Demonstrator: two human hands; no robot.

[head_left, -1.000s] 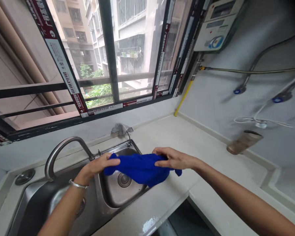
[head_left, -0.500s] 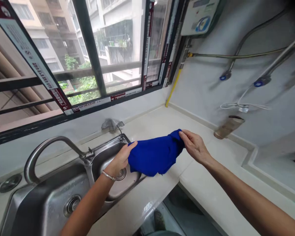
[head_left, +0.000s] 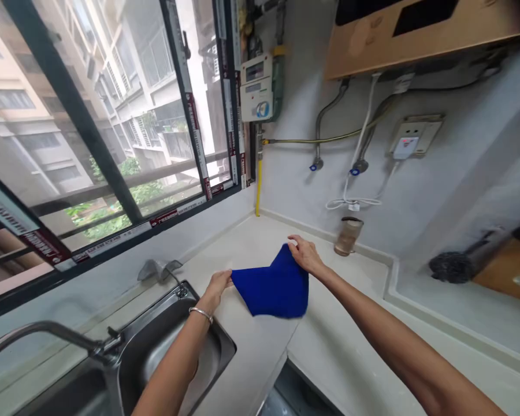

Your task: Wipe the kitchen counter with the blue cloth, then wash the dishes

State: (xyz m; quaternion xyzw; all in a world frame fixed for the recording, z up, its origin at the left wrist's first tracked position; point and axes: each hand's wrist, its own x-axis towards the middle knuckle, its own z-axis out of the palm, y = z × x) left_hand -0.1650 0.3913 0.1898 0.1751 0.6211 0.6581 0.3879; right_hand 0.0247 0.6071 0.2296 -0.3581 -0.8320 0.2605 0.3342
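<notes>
A blue cloth [head_left: 275,289] is stretched between my two hands above the pale countertop [head_left: 238,352], to the right of the steel sink [head_left: 164,341]. My left hand [head_left: 216,288], with a silver bangle at the wrist, pinches the cloth's upper left corner. At the cloth's upper right, my right hand [head_left: 304,254] grips the edge between thumb and fingers. The lower part of the cloth hangs loose.
A curved faucet [head_left: 47,329] rises over the sink, with a crumpled grey mesh [head_left: 158,270] behind it. A brownish cup [head_left: 348,237] stands by the back wall. The yellow pipe [head_left: 259,190] meets the counter's corner.
The view has swung to the right, bringing the heater and wall socket into sight. Both hands and the cloth are now beyond the sink's edge, over the counter, and the cloth hangs flatter.
</notes>
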